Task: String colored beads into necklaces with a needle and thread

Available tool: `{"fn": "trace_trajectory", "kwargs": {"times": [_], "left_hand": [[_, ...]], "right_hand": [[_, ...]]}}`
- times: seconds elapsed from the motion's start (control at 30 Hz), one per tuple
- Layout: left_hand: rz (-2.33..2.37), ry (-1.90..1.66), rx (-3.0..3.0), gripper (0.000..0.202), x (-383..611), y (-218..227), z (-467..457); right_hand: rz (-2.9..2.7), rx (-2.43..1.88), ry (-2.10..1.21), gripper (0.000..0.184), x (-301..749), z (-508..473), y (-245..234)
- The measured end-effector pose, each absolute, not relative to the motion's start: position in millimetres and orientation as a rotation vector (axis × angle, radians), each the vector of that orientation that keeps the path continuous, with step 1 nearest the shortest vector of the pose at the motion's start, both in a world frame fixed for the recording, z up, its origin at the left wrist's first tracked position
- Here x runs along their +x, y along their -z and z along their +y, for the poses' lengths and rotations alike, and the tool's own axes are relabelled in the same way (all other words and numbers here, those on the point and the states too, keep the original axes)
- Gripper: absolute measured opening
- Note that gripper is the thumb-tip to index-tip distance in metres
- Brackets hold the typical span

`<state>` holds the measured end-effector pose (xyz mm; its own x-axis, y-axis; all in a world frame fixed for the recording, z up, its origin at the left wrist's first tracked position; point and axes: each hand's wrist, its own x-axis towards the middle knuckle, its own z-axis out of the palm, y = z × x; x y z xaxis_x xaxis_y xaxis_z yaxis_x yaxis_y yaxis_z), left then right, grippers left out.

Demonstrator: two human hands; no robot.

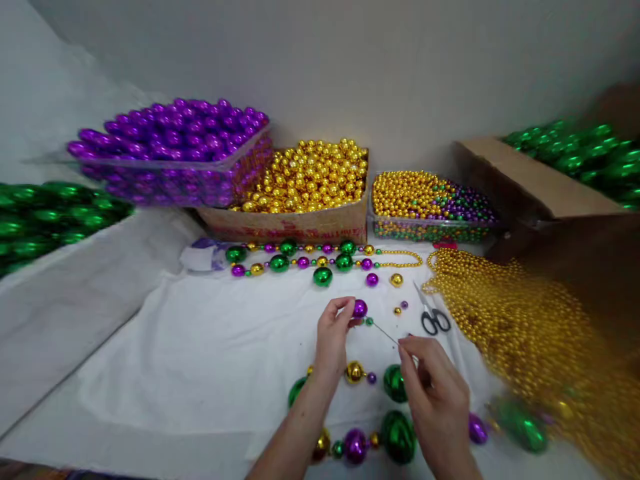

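At the left, the purple bead [359,309] could have popped from your left hand [334,327], since it was round and glossy and only your fingertips held it. Just to its right and nearer, the small green bead [369,321] could have run along the thin strand [386,334] if that line had tipped toward your right hand [430,380]; the strand was too fine to tell whether it was wire or thread. Farther right, a careless sweep of your knuckles could have rolled the large green bead [395,383] beside them across the white cloth [200,360].

As for pose, your left forearm reached in from the near edge, slanting far and right, thumb and fingers narrowed on the purple bead. Your right hand sat nearer and to the right, fingers curled, its tips pinching the strand's near end, with the scissors [433,319] lying just beyond.
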<state>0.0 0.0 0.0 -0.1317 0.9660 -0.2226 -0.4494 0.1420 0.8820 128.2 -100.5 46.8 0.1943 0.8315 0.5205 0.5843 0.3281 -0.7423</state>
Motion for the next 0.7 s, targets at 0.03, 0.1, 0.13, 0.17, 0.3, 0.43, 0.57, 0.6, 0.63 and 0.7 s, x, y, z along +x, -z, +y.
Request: {"fn": "trace_trajectory", "kwargs": {"times": [0.03,0.1,0.13,0.17,0.3,0.43,0.57,0.6,0.63,0.7], "left_hand": [[1.025,-1.373,0.574,0.021,0,-1,1],[0.935,-1.331,0.429,0.02,-1,-4,2],[0.894,-1.292,0.357,0.018,-1,-5,2],[0.852,-1.233,0.274,0.015,-2,-6,3],[0.731,-1.005,0.058,0.013,-4,-11,3],[0.707,-0.973,-0.017,0.019,-2,-15,2],[0.749,-1.016,-0.085,0.018,0,-13,5],[0.767,-1.033,-0.099,0.018,0,-12,6],[0.786,-1.05,-0.111,0.019,0,-11,7],[0.816,-1.078,-0.128,0.021,-2,-9,10]], "right_hand": [[-1.484,-1.356,-0.29,0.012,126,-100,-48],[-1.484,-1.346,-0.285,0.012,122,-100,-51],[-1.493,-1.337,-0.272,0.012,120,-99,-52],[-1.509,-1.325,-0.25,0.013,118,-98,-53],[-1.607,-1.282,-0.117,0.017,112,-91,-54],[-1.656,-1.313,-0.035,0.016,108,-86,-53],[-1.674,-1.323,0.017,0.013,109,-91,-57],[-1.665,-1.321,0.023,0.012,109,-93,-60],[-1.651,-1.315,0.025,0.012,110,-94,-63],[-1.618,-1.3,0.022,0.013,113,-97,-70]]}}
